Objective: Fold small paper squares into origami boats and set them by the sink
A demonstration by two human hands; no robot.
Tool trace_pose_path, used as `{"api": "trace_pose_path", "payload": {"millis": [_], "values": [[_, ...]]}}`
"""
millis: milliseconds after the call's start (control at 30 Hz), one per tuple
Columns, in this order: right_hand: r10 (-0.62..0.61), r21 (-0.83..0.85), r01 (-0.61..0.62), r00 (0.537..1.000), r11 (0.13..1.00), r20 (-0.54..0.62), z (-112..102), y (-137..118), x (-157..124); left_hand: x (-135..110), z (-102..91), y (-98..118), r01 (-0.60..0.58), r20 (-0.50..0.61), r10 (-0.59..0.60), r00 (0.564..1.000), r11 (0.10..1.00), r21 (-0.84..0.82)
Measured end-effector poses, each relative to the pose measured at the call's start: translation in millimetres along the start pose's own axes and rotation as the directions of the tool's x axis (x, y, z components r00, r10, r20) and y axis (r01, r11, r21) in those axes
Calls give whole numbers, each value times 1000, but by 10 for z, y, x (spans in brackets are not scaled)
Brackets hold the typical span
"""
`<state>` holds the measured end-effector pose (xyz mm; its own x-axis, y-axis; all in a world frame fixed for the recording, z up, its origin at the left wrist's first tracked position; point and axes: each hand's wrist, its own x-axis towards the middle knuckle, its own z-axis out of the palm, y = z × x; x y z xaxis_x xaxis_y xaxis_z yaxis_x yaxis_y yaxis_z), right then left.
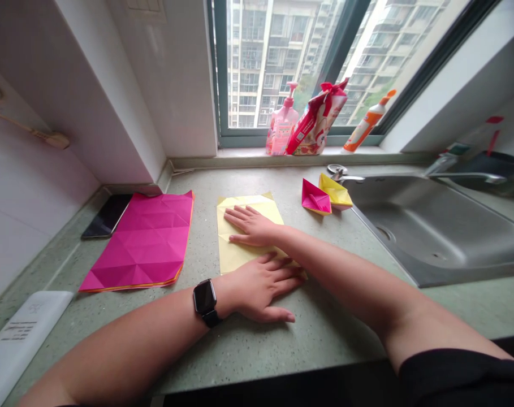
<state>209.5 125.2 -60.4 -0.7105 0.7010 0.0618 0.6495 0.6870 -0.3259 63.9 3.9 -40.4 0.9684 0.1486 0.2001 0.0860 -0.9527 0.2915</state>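
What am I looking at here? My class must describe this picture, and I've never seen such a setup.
There is no machine: the grip here is simply a person's two bare hands. One camera, worn on the person's head, looks forward and down. The right hand lies flat on a pale yellow sheet; the left hand, with a watch on its wrist, lies across the sheet's near edge. Neither clasps anything. On the counter, a pink-topped paper stack lies at left beside a dark phone. Near the sink sit a pink folded shape and a yellow folded shape.

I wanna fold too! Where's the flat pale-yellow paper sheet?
The sheet lies central in the head view, partly under the right hand and left hand.
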Motion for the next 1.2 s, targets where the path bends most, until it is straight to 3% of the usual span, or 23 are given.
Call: {"api": "trace_pose_path", "payload": {"millis": [200,400,467,533,700,800,900,1000,1100,1200], "values": [[-17,-72,19,1000,997,26,59,180,592,1,-89,43,32,55,-31,998,999,-22],[52,-87,-55,998,995,-29,80,353,934,3,-91,37,34,55,-33,998,999,-11],[183,-74,-189,980,979,-85,35,446,966,-2,-72,21,16,37,-16,999,1000,-11],[323,-45,-334,933,942,-160,-55,577,928,-9,-59,7,-5,17,5,1000,1000,-12],[488,-19,-511,830,859,-271,-369,862,512,-23,-62,-9,10,57,-9,998,1000,-21],[422,-32,-453,851,891,-312,-459,750,153,-21,-61,-12,27,86,-24,996,999,-37],[92,-4,-97,951,995,-294,-403,400,-172,-22,-39,-14,41,90,-36,995,998,-45],[-124,74,137,980,988,-155,-268,34,-363,-30,-10,-15,49,86,-44,995,997,-58],[-212,81,214,977,973,-30,-147,-127,-365,-29,-10,-11,58,81,-53,995,996,-63],[-88,-7,88,996,996,-1,-86,-63,-228,-12,-49,0,42,80,-38,996,998,-51]]}}
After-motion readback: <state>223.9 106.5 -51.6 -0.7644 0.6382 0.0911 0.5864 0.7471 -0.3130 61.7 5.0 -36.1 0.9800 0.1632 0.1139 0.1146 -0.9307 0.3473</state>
